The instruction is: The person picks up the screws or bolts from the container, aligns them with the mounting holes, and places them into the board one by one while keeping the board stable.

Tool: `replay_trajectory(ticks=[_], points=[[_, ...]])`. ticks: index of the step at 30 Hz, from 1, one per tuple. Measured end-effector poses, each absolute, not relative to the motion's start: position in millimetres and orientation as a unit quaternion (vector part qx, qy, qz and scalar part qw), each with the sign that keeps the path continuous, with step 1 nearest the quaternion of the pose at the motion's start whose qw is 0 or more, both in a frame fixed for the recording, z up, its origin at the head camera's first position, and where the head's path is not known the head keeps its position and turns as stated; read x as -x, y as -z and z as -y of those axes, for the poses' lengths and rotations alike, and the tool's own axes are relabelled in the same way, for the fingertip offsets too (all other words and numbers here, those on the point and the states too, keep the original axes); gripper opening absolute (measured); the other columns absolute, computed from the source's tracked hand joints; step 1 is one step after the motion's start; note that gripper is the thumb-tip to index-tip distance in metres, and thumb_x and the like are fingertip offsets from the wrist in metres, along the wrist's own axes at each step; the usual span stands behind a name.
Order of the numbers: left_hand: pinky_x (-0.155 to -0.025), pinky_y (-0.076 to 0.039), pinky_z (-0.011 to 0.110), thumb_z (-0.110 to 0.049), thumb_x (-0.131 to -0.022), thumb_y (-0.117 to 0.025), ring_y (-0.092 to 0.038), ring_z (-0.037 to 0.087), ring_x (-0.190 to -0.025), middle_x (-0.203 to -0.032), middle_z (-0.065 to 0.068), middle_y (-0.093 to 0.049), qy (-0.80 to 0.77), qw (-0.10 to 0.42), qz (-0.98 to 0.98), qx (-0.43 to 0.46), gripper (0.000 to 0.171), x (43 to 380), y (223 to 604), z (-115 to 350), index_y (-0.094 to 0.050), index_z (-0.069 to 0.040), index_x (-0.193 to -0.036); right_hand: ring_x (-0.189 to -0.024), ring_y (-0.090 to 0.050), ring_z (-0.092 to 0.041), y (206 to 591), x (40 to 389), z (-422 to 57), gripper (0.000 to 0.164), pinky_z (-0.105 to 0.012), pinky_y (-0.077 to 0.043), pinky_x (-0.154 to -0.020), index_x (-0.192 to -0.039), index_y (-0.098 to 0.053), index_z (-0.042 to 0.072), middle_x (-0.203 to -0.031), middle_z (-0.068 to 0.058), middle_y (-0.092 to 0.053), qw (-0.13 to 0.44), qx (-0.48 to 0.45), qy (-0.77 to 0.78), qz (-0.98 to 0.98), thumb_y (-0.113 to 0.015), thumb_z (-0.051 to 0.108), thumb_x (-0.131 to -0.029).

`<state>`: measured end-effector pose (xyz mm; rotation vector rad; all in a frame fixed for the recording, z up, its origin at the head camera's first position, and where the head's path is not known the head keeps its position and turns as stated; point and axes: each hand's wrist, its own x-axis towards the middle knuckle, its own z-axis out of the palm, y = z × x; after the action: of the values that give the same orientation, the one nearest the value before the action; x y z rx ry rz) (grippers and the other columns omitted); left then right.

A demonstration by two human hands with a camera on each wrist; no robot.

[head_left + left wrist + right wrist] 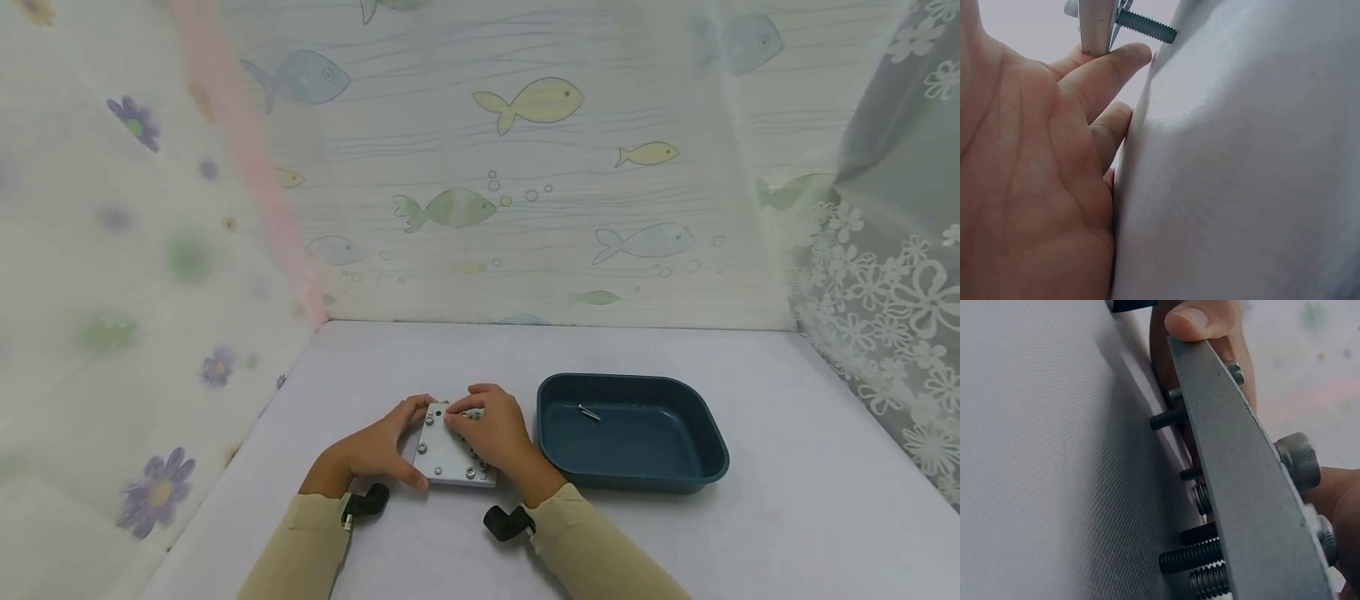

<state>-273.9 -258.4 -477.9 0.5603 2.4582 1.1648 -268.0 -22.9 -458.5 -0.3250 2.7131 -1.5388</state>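
A light metal plate (pixel 452 457) set with several socket-head screws (pixel 1297 461) is held just above the white table, the screws' threaded ends sticking out below it. My left hand (pixel 378 446) grips it along the left side, thumb at the near corner and fingers at the far one. In the left wrist view, fingers (pixel 1107 78) support the plate's edge beside a threaded screw end (pixel 1147 26). Over the upper part of the plate, my right hand (pixel 495 427) pinches a small screw between thumb and fingertip; the fingers mostly hide it.
A dark blue tray (pixel 633 482) stands to the right of the right hand, with a couple of loose screws (pixel 589 412) in it. White table (pixel 420 358) lies beneath everything. Printed curtains (pixel 540 183) enclose the back and both sides.
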Motion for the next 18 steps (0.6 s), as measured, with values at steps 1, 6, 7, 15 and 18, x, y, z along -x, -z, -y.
replay_trajectory(ticks=[1, 6, 7, 15, 18], points=[[-0.126, -0.010, 0.063, -0.044, -0.055, -0.098, -0.022, 0.020, -0.156, -0.164, -0.010, -0.040, -0.416, 0.182, -0.868, -0.200, 0.131, 273.9, 477.9, 258.7, -0.023, -0.023, -0.161, -0.144, -0.047, -0.040, 459.0, 267.8, 23.2, 0.007, -0.059, -0.038, -0.117, -0.094, -0.084, 0.028, -0.148, -0.007, -0.059, 0.003, 0.104, 0.490, -0.865, -0.080, 0.032, -0.090], [-0.127, -0.009, 0.061, -0.042, -0.055, -0.098, -0.022, 0.017, -0.155, -0.163, -0.011, -0.041, -0.424, 0.181, -0.863, -0.207, 0.132, 274.4, 478.7, 260.0, -0.023, -0.021, -0.161, -0.141, -0.049, -0.039, 461.5, 267.0, 24.5, 0.006, -0.058, -0.040, -0.115, -0.092, -0.084, 0.028, -0.146, -0.009, -0.060, 0.003, 0.104, 0.478, -0.872, -0.081, 0.031, -0.088], [-0.127, -0.008, 0.060, -0.042, -0.055, -0.098, -0.022, 0.017, -0.155, -0.163, -0.011, -0.041, -0.423, 0.181, -0.863, -0.207, 0.132, 274.2, 478.6, 260.0, -0.023, -0.021, -0.162, -0.140, -0.050, -0.039, 462.2, 267.0, 24.5, 0.006, -0.058, -0.041, -0.115, -0.092, -0.084, 0.028, -0.146, -0.010, -0.060, 0.001, 0.106, 0.476, -0.873, -0.081, 0.031, -0.088], [-0.127, -0.007, 0.059, -0.041, -0.055, -0.099, -0.022, 0.016, -0.155, -0.163, -0.011, -0.041, -0.427, 0.181, -0.862, -0.206, 0.132, 274.1, 479.2, 259.4, -0.023, -0.021, -0.161, -0.137, -0.053, -0.032, 464.8, 266.8, 24.8, 0.004, -0.055, -0.041, -0.115, -0.091, -0.083, 0.031, -0.137, -0.005, -0.063, 0.003, 0.099, 0.476, -0.874, -0.081, 0.031, -0.088], [-0.127, -0.007, 0.060, -0.041, -0.055, -0.099, -0.022, 0.017, -0.155, -0.163, -0.010, -0.041, -0.428, 0.180, -0.862, -0.205, 0.133, 274.4, 479.7, 259.4, -0.022, -0.021, -0.162, -0.134, -0.055, -0.028, 465.5, 266.6, 24.8, 0.004, -0.054, -0.042, -0.113, -0.091, -0.083, 0.031, -0.132, -0.002, -0.064, 0.004, 0.100, 0.480, -0.872, -0.081, 0.031, -0.088]])
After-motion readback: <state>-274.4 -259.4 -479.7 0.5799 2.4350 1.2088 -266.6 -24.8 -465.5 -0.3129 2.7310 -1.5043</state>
